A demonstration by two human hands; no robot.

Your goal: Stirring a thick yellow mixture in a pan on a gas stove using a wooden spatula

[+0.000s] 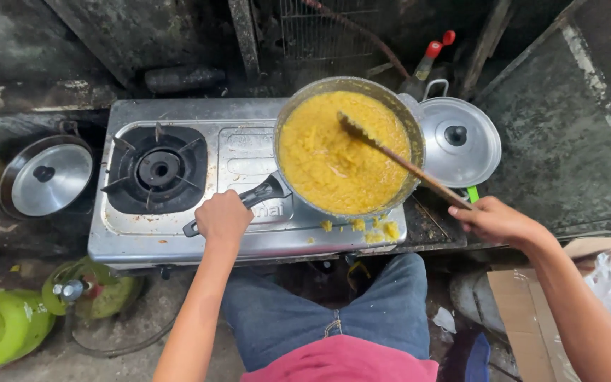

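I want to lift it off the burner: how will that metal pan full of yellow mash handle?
The round metal pan is filled nearly to its rim, so probably heavy. One long black handle under the left hand suggests it would tip forward. Spilled bits hint at slopping.

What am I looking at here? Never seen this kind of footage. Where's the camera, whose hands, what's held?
There is one picture, from a camera worn on a person's head, looking down; no robot. The left hand has its grip on the black handle of a pan full of yellow mash, on the right side of a two-burner gas stove. The right hand holds a wooden spatula whose blade rests in the mash. The left burner is bare. Spilled yellow bits lie on the stove's front edge. Two metal lids flank the stove; a green gas cylinder sits below.
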